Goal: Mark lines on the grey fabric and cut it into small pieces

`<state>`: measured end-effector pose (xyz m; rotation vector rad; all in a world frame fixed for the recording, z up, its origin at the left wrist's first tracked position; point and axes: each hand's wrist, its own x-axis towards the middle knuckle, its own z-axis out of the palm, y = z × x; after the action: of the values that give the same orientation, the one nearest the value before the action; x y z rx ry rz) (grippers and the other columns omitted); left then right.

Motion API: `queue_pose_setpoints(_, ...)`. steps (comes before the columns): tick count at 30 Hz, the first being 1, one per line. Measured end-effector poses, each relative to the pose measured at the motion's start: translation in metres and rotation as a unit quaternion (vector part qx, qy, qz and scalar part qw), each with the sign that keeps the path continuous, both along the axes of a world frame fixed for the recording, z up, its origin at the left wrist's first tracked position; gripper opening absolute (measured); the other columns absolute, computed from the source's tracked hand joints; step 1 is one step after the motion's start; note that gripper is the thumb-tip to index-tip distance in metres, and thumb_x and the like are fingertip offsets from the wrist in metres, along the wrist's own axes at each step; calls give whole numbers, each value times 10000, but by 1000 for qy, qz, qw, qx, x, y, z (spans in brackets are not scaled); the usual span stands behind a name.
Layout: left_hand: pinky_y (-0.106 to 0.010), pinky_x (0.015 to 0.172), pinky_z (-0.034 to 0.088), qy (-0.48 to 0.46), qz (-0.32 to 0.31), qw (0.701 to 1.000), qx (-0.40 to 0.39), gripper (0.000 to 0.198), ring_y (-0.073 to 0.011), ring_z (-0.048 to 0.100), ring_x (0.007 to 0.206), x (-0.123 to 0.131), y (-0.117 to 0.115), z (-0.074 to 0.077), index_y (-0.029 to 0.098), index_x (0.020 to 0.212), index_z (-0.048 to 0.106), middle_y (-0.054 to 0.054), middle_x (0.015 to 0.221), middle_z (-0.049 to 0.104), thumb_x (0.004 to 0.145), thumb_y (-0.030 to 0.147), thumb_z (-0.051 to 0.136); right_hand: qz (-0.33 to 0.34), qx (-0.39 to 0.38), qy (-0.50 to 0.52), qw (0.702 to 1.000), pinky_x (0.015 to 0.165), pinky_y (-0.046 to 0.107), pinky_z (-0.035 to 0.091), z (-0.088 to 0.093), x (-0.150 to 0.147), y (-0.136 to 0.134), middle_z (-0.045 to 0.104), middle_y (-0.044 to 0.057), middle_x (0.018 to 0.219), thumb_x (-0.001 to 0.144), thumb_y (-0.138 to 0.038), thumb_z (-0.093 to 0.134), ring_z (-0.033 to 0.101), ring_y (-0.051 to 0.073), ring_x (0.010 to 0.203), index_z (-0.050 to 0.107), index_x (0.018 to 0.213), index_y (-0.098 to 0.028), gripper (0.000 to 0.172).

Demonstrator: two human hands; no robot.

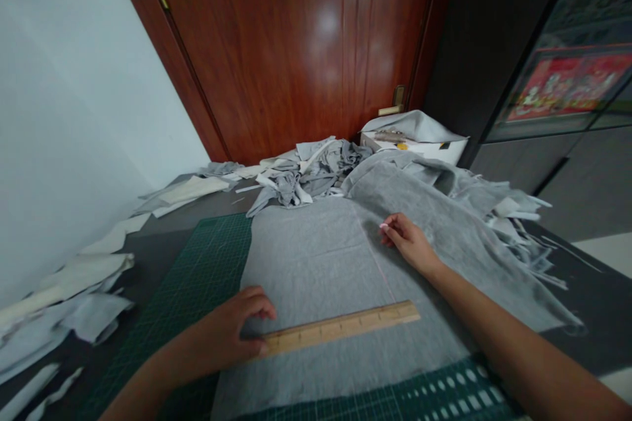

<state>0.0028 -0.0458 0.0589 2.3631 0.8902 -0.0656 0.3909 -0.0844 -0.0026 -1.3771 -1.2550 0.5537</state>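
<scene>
A sheet of grey fabric (316, 263) lies flat on a green cutting mat (202, 276). A wooden ruler (340, 327) rests across the fabric near me. My left hand (232, 332) presses on the ruler's left end with curled fingers. Farther out on the fabric, my right hand (407, 240) has its fingers pinched on a small pale piece of chalk at the far end of a faint pink line (375, 256) that runs down to the ruler.
A pile of grey fabric scraps (306, 174) lies at the back by the wooden door (296, 46). More grey cloth (469, 210) is heaped to the right. Pale offcuts (64, 289) lie along the white wall at left. A white box (419, 138) stands behind.
</scene>
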Motion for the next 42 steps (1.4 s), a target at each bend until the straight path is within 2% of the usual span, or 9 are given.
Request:
queue_pose_setpoints(3,-298,858,408,28,-14,999,-10,301,-202,533,969,1,-7,4,216,976,582,-14,1051,547,677,182,583,0,-6,-4,1000,598,293,504,-2,0,0,620,-3,744,853,-492,533,617,161,625,492,871,-240,255)
queue_pose_setpoints(7,-293,841,401,21,-18,1000,-12,262,-191,527,944,3,-11,6,217,945,577,-10,1028,540,690,166,543,-3,-14,-9,1000,600,298,507,-3,1,-1,621,-3,745,849,-499,532,620,164,626,493,872,-242,262)
queue_pose_setpoints(19,-289,811,389,2,-11,1000,5,201,-193,521,912,7,-16,3,213,879,573,-7,991,543,683,174,550,-7,-16,-18,1000,587,309,511,-2,0,-1,617,0,720,837,-528,533,618,177,626,487,860,-247,286)
queue_pose_setpoints(33,-259,639,326,20,16,1000,1,88,-161,505,745,14,-24,2,211,794,509,20,822,563,706,199,503,-10,-16,-16,1000,593,305,510,0,-1,-2,627,6,739,832,-536,532,614,173,624,486,855,-244,296)
queue_pose_setpoints(42,-256,609,298,18,15,1000,-4,61,-154,496,720,14,-24,0,213,774,510,33,777,557,714,197,506,-7,-18,-12,1000,588,307,508,2,-2,-3,619,1,726,824,-521,534,616,175,625,482,851,-247,281)
